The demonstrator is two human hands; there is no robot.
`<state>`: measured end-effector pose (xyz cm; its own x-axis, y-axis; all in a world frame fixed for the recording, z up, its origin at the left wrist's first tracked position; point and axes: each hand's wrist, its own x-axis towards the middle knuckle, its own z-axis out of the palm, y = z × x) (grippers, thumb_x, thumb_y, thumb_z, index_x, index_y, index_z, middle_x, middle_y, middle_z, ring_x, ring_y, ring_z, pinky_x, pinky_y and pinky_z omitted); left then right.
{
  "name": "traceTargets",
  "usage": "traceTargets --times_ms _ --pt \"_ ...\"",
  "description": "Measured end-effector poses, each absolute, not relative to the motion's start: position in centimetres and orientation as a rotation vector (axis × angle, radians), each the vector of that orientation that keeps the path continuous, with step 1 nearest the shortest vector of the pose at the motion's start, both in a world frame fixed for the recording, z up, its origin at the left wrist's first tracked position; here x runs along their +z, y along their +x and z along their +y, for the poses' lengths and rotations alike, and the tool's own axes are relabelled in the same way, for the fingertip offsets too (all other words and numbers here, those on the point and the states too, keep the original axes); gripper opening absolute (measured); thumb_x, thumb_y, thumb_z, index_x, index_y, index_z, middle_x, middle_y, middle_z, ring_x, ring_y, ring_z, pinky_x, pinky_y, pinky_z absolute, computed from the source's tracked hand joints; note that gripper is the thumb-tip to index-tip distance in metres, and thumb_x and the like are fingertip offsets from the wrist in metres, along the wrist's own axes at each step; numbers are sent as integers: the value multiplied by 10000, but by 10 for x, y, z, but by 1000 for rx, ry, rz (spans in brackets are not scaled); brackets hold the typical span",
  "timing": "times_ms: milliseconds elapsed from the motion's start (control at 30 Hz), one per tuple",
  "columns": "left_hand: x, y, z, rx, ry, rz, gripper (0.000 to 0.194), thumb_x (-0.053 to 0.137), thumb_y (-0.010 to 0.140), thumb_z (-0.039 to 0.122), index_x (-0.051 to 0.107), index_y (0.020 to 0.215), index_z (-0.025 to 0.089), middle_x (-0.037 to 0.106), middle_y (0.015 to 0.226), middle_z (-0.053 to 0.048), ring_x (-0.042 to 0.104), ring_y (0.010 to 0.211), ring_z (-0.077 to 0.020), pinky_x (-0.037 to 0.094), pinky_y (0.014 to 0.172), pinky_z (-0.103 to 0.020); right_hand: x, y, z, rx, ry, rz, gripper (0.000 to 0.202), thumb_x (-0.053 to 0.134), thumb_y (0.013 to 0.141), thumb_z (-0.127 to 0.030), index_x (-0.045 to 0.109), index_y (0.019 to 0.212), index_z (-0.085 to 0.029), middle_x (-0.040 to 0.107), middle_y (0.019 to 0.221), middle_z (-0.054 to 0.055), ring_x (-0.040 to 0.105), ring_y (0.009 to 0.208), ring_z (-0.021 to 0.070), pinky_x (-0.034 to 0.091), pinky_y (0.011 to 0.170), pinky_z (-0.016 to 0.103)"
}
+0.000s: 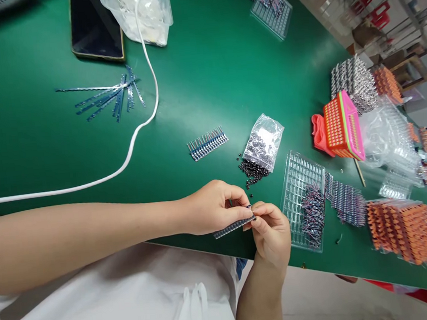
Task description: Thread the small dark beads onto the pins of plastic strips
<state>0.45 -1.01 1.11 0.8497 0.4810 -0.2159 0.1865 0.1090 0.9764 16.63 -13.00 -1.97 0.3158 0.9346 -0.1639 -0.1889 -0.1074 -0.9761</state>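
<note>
My left hand (218,207) is closed on a narrow dark strip of small circuit boards (233,227), near the table's front edge. At the strip's right end, the thumb and finger of my right hand (272,230) pinch together; whatever is between them is too small to make out. The two hands' fingertips almost meet there. Beyond them lies a second board strip (208,144) with thin leads along one side. A clear plastic bag (264,140) lies with small dark parts (254,171) spilled from its mouth, just past my fingers.
Right of my hands is a clear compartment tray (299,169) holding leaded boards (314,215). Farther right are an orange stack (403,229) and a pink-rimmed basket (336,127). A white cable (132,143) crosses the left side, near blue strips (116,94), a phone (95,28) and a plastic tub (147,20).
</note>
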Motion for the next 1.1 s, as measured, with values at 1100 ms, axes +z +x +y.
traceTargets --times_ms 1100 --pt "4 6 -10 156 1484 574 225 603 833 318 698 736 140 630 636 -9 477 560 -112 323 505 -218 -22 165 -131 1211 -1302 -738 127 810 768 -276 698 785 -219 653 743 -20 633 600 121 541 516 255"
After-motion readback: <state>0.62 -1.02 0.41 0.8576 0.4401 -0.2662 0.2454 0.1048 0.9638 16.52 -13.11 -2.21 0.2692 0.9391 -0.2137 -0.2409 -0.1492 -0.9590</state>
